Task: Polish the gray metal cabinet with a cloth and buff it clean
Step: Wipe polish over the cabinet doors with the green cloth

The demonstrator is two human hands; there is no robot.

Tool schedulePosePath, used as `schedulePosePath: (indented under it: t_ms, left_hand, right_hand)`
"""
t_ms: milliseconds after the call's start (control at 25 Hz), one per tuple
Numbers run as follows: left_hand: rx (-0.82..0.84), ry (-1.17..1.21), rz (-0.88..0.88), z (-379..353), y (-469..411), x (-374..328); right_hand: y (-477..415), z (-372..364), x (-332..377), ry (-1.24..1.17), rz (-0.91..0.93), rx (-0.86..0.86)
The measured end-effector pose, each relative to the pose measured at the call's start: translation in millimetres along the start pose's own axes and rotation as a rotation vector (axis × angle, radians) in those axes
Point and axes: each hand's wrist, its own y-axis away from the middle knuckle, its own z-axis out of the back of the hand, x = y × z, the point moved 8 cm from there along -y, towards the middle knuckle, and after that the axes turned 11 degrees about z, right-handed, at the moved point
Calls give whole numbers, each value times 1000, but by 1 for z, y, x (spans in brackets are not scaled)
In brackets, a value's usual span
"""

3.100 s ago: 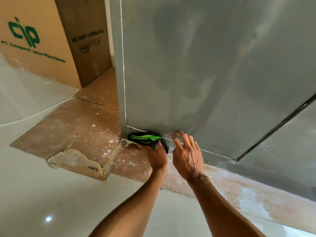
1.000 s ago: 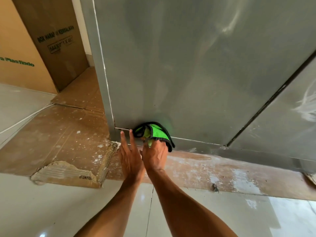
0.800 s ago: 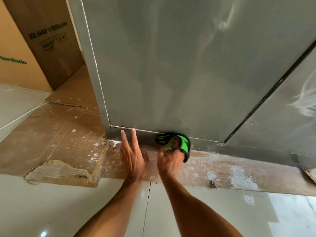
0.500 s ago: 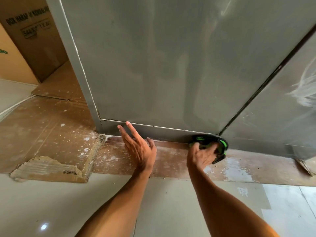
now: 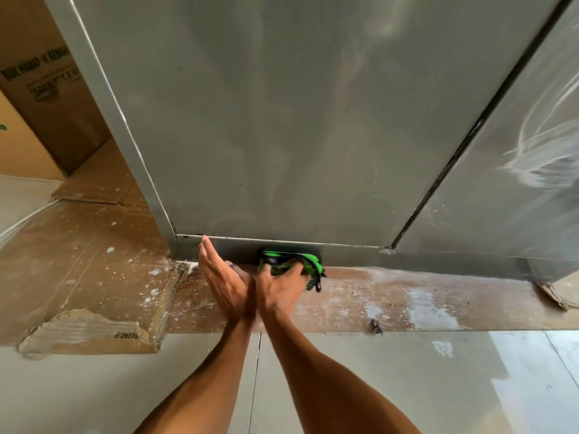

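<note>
- Two hands sit at the gray metal cabinet (image 5: pixel 282 120)'s bottom edge.
- Right hand (image 5: pixel 280 291) clutches the crumpled green-and-black cloth (image 5: pixel 305 265) against the cabinet's base strip (image 5: pixel 423 257).
- Left hand (image 5: pixel 224 278), fingers straight and together, reaches the bottom-left corner.

Cloth (image 5: pixel 289 261) against cabinet (image 5: pixel 282 120) base.

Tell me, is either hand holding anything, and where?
The right hand grips the bunched green-and-black cloth by its near lower edge; the open left hand holds nothing.
</note>
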Motion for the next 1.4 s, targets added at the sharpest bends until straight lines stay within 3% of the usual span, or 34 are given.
schedulePosePath:
  t_ms: [160,320,720,1080,1240,1400]
  left_hand:
    - [-1,23,50,-4,-4,6]
    - [44,-8,23,-8,5,-6]
    - [51,3,49,-17,29,-14]
    - [91,-73,24,-10,24,-13]
    - [154,-154,12,-21,34,-27]
    - [161,-173,51,-32,47,-48]
  right_hand:
    - [0,-17,1,-84,1,9]
    - [-10,-1,-8,-179,-27,-121]
    - [-70,143,-54,-144,-126,-453]
    - [-31,69,-17,-64,4,-224]
    - [-41,87,-13,-62,44,-235]
    - [-61,141,-13,-43,63,-352]
